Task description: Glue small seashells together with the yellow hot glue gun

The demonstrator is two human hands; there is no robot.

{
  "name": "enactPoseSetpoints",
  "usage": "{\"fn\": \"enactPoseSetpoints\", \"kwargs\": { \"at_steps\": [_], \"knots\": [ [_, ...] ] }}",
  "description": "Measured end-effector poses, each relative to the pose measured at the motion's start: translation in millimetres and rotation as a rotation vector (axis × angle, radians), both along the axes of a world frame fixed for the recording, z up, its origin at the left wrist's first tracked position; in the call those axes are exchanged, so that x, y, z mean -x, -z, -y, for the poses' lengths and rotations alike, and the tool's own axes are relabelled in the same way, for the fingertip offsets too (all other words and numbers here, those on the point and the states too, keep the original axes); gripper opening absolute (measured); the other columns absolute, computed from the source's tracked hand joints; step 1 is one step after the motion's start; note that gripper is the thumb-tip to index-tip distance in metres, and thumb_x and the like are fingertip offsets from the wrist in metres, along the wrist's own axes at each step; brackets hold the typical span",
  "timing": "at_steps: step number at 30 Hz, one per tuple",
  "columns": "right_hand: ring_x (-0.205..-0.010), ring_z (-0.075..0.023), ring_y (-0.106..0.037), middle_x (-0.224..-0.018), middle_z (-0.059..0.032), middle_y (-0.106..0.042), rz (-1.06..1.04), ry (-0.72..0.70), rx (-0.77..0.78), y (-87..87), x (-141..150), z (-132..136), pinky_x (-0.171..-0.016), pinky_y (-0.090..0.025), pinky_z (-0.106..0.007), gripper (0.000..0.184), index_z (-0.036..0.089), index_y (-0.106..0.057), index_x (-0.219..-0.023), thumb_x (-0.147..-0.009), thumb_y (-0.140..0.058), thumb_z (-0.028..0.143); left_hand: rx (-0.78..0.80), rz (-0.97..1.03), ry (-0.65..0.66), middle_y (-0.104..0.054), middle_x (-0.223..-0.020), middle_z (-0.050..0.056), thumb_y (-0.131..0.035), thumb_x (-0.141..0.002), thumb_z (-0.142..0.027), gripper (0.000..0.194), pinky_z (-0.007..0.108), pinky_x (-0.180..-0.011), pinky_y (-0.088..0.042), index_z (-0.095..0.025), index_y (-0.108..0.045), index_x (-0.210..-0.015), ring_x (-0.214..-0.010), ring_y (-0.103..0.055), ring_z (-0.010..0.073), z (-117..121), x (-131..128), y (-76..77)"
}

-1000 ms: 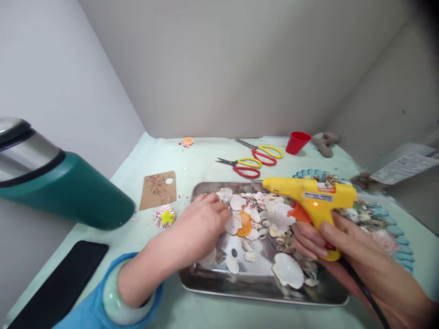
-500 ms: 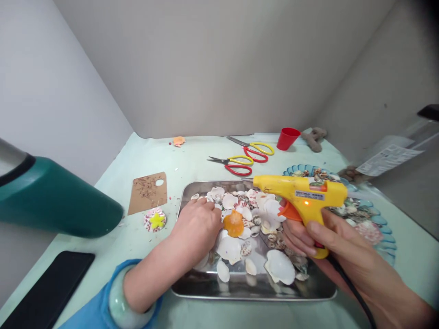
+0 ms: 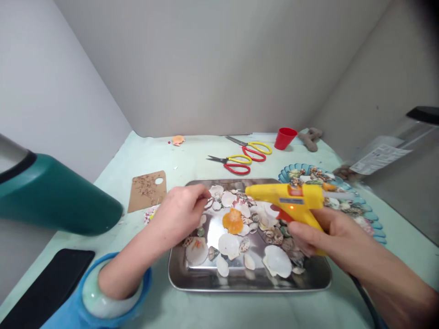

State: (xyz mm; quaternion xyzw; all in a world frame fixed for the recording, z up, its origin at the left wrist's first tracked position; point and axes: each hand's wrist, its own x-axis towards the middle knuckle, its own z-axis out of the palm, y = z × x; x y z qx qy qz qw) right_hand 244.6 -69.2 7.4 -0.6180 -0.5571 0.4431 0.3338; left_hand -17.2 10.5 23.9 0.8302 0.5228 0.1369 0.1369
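Observation:
My right hand [image 3: 318,233] is wrapped round the grip of a yellow hot glue gun [image 3: 286,195], whose nozzle points left and whose small light glows orange. Below it lies a metal tray [image 3: 254,284] of seashells, among them an orange scallop shell [image 3: 233,221], a white shell [image 3: 277,261] and several small spiral ones. Over the tray's left edge, my left hand [image 3: 187,205] is raised with thumb and fingertips pinched together. Anything between those fingertips is too small or hidden to make out. Behind my left wrist, a pink and white disc [image 3: 150,214] is partly covered.
At left stand a green bottle [image 3: 68,196] and a black flat slab [image 3: 51,288]. A brown card [image 3: 146,189] lies beyond. Two pairs of scissors [image 3: 236,164] and a red cup [image 3: 286,138] are at the back. A blue shell-shaped dish [image 3: 368,208] holds more shells at right.
My left hand has lifted out of the shells and drawn back left, uncovering shells beneath. The glue gun has shifted slightly left and turned a little.

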Motion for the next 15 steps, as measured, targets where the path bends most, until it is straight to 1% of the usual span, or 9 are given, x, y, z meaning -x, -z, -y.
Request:
{"fn": "enactPoseSetpoints", "kwargs": {
  "at_steps": [2,3,4,6,8,10,11,13,15],
  "knots": [
    [-0.044,-0.0132,-0.044,-0.053,0.0019,-0.049,0.294,-0.102,-0.072,-6.3,-8,1,-0.038,-0.032,-0.025,0.031,0.023,-0.056,-0.064,-0.077,-0.061,0.051,-0.010,0.064,-0.054,-0.072,-0.076,0.001,-0.048,-0.082,-0.021,0.020,0.026,-0.059,-0.040,-0.024,-0.066,-0.088,-0.065,-0.064,0.0196,0,2,-4.0],
    [-0.045,-0.0140,-0.045,-0.054,0.0014,-0.051,0.407,-0.146,-0.112,-8.4,-10,2,-0.038,-0.032,-0.025,0.030,0.023,-0.058,-0.068,-0.078,-0.060,0.052,-0.012,0.101,-0.072,-0.072,-0.076,0.001,-0.049,-0.081,-0.022,0.020,0.026,-0.060,-0.040,-0.024,-0.067,-0.090,-0.066,-0.064,0.0196,1,2,-5.6],
    [-0.047,-0.0149,-0.047,-0.055,0.0009,-0.053,0.494,-0.184,-0.138,-9.5,-11,4,-0.040,-0.033,-0.026,0.030,0.023,-0.059,-0.071,-0.080,-0.057,0.052,-0.013,0.135,-0.082,-0.072,-0.076,0.000,-0.049,-0.081,-0.022,0.022,0.026,-0.060,-0.041,-0.025,-0.068,-0.092,-0.066,-0.064,0.0195,2,3,-7.0],
    [-0.050,-0.0160,-0.050,-0.058,0.0005,-0.057,0.592,-0.235,-0.142,-9.4,-8,8,-0.044,-0.036,-0.027,0.031,0.023,-0.059,-0.075,-0.084,-0.052,0.052,-0.015,0.197,-0.080,-0.072,-0.076,-0.001,-0.050,-0.080,-0.021,0.024,0.025,-0.060,-0.041,-0.026,-0.068,-0.095,-0.066,-0.064,0.0188,3,3,-9.1],
    [-0.053,-0.0158,-0.052,-0.060,0.0006,-0.058,0.602,-0.284,-0.118,-8.0,-1,10,-0.046,-0.036,-0.026,0.032,0.022,-0.058,-0.076,-0.087,-0.049,0.051,-0.013,0.249,-0.075,-0.072,-0.074,-0.002,-0.052,-0.079,-0.021,0.022,0.025,-0.058,-0.041,-0.026,-0.068,-0.093,-0.063,-0.063,0.0175,5,2,-10.7],
    [-0.057,-0.0152,-0.053,-0.064,0.0010,-0.058,0.536,-0.324,-0.090,-7.6,6,12,-0.048,-0.038,-0.025,0.033,0.022,-0.058,-0.077,-0.087,-0.049,0.052,0.010,0.310,-0.080,-0.071,-0.072,-0.003,-0.053,-0.078,-0.021,0.017,0.024,-0.056,-0.040,-0.025,-0.066,-0.088,-0.060,-0.062,0.0165,7,2,-11.9],
    [-0.057,-0.0149,-0.053,-0.065,0.0012,-0.057,0.496,-0.316,-0.074,-8.3,7,12,-0.048,-0.038,-0.025,0.034,0.022,-0.059,-0.078,-0.087,-0.049,0.053,0.030,0.342,-0.086,-0.070,-0.071,-0.003,-0.053,-0.078,-0.022,0.014,0.024,-0.055,-0.040,-0.025,-0.064,-0.085,-0.059,-0.062,0.0162,8,2,-12.6],
    [-0.055,-0.0144,-0.050,-0.063,0.0015,-0.054,0.475,-0.225,-0.073,-10.9,5,12,-0.045,-0.036,-0.025,0.036,0.022,-0.057,-0.076,-0.085,-0.049,0.055,0.074,0.395,-0.095,-0.069,-0.071,-0.003,-0.054,-0.078,-0.023,0.009,0.024,-0.055,-0.040,-0.025,-0.061,-0.083,-0.060,-0.062,0.0164,9,3,-14.1],
    [-0.051,-0.0144,-0.046,-0.059,0.0018,-0.050,0.534,-0.137,-0.102,-13.6,-3,11,-0.043,-0.032,-0.025,0.037,0.022,-0.054,-0.071,-0.084,-0.050,0.056,0.106,0.417,-0.090,-0.069,-0.071,-0.002,-0.054,-0.078,-0.024,0.008,0.024,-0.054,-0.040,-0.025,-0.060,-0.082,-0.061,-0.062,0.0169,10,4,-16.1]
  ]
}}
